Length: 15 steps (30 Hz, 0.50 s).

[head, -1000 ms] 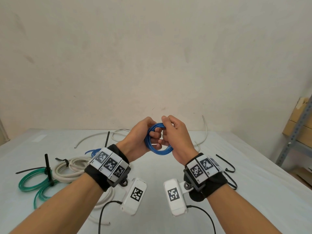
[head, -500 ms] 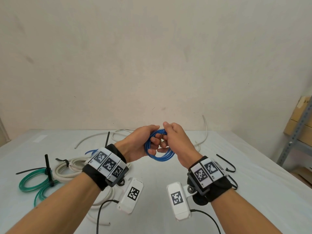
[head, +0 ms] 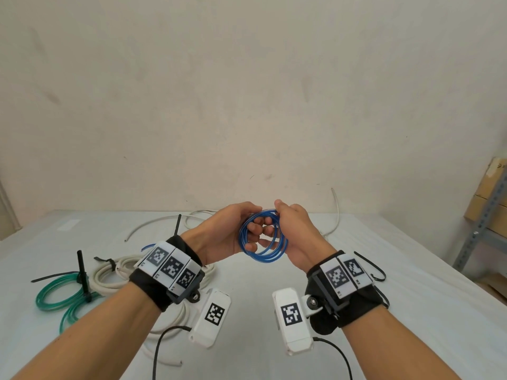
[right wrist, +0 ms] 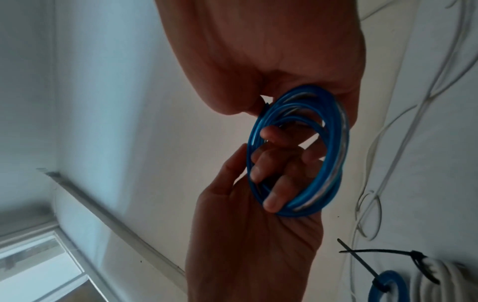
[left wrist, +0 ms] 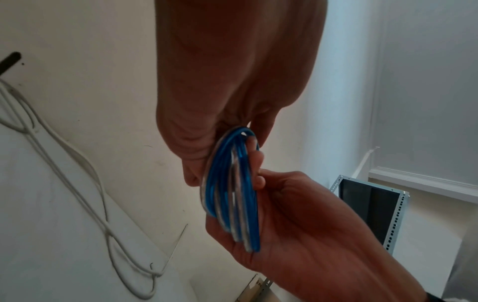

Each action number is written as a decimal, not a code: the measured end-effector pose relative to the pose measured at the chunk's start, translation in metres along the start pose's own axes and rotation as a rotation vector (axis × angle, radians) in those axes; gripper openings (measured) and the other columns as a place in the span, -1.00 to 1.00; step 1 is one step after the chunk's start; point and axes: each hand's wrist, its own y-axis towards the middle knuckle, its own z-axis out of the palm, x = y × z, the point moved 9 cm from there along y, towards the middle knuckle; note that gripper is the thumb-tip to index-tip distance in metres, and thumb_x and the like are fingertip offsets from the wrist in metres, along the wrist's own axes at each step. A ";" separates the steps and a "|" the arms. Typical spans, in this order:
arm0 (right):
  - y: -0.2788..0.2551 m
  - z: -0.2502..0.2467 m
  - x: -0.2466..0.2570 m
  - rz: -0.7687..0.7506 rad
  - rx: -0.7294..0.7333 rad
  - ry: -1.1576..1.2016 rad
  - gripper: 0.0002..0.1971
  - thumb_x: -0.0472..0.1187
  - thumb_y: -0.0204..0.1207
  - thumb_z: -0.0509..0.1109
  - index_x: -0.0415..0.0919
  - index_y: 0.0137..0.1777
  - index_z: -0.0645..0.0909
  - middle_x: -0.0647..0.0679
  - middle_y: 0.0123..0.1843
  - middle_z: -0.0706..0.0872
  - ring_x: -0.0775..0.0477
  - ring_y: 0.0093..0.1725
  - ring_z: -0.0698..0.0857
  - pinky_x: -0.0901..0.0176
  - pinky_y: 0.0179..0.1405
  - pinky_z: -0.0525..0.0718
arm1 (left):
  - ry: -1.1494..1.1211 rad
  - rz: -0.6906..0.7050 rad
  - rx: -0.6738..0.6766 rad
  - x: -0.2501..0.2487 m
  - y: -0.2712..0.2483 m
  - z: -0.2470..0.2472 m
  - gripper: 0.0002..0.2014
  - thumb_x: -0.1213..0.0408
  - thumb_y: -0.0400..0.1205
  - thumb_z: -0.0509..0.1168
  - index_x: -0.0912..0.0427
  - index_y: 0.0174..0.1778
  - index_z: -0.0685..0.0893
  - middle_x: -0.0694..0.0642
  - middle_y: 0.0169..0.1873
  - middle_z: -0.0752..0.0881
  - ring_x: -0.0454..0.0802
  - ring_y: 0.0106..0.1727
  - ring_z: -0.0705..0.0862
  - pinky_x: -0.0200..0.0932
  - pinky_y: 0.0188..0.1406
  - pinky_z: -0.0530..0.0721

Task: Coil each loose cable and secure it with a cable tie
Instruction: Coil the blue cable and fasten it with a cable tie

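The blue cable coil is gripped by the left hand. Its top is pinched by the right hand; it is held above the table

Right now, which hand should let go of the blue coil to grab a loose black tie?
Probably the right hand. The loose black cable ties lie on the table just beside the right wrist, while the left hand has its fingers hooked through the blue coil and can hold it alone.

both forearms reaching forward, raised, left hand curling fingers through blue coil, right hand pinching its top
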 end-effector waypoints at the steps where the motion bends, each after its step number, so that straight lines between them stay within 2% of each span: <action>1: 0.000 0.000 -0.001 0.014 0.001 0.017 -0.79 -0.06 0.89 0.13 -0.16 0.09 0.46 -0.11 -0.20 0.63 -0.01 -0.34 0.66 -0.07 -0.16 0.88 | -0.013 0.004 0.008 0.001 -0.001 0.000 -0.70 0.17 0.84 0.10 0.23 -0.07 0.62 0.01 -0.43 0.42 -0.12 -0.44 0.39 -0.25 -0.51 0.49; 4: 0.002 0.000 -0.004 0.030 0.022 0.009 -0.78 -0.08 0.88 0.14 -0.23 0.13 0.46 -0.10 -0.26 0.60 0.02 -0.42 0.59 0.03 -0.32 0.79 | 0.010 0.016 0.015 0.002 -0.003 0.000 -0.69 0.14 0.86 0.13 0.22 -0.09 0.62 -0.01 -0.46 0.45 -0.13 -0.45 0.35 -0.27 -0.54 0.48; 9: 0.002 0.008 -0.002 0.011 0.133 -0.035 -0.79 -0.16 0.87 0.10 -0.28 0.10 0.47 -0.09 -0.35 0.53 0.06 -0.52 0.44 0.09 -0.42 0.57 | 0.091 0.065 0.007 0.002 -0.005 0.000 -0.72 0.07 0.81 0.26 0.21 -0.08 0.63 0.00 -0.42 0.27 -0.12 -0.42 0.23 -0.30 -0.57 0.37; 11: 0.001 0.010 0.000 -0.006 0.154 -0.022 -0.82 -0.18 0.87 0.09 -0.24 0.09 0.44 -0.09 -0.34 0.52 0.07 -0.53 0.41 0.12 -0.43 0.54 | 0.100 0.095 -0.006 -0.001 -0.006 0.001 -0.69 0.05 0.81 0.26 0.22 -0.08 0.64 -0.01 -0.43 0.25 -0.12 -0.42 0.20 -0.32 -0.59 0.33; 13: 0.001 0.009 0.000 -0.037 0.152 -0.028 -0.83 -0.14 0.88 0.09 -0.20 0.08 0.40 -0.09 -0.32 0.51 0.06 -0.51 0.42 0.11 -0.41 0.58 | 0.141 0.121 -0.034 -0.005 -0.006 0.002 -0.63 0.02 0.82 0.24 0.20 -0.18 0.68 -0.03 -0.46 0.27 -0.12 -0.44 0.21 -0.34 -0.60 0.28; 15: 0.001 0.010 -0.002 -0.084 0.132 -0.085 -0.76 -0.07 0.89 0.09 -0.20 0.06 0.44 -0.08 -0.30 0.51 0.05 -0.50 0.44 0.09 -0.38 0.61 | 0.205 0.146 -0.065 -0.008 -0.005 0.005 -0.48 0.00 0.83 0.21 0.05 -0.46 0.72 -0.06 -0.51 0.32 -0.11 -0.44 0.21 -0.34 -0.61 0.22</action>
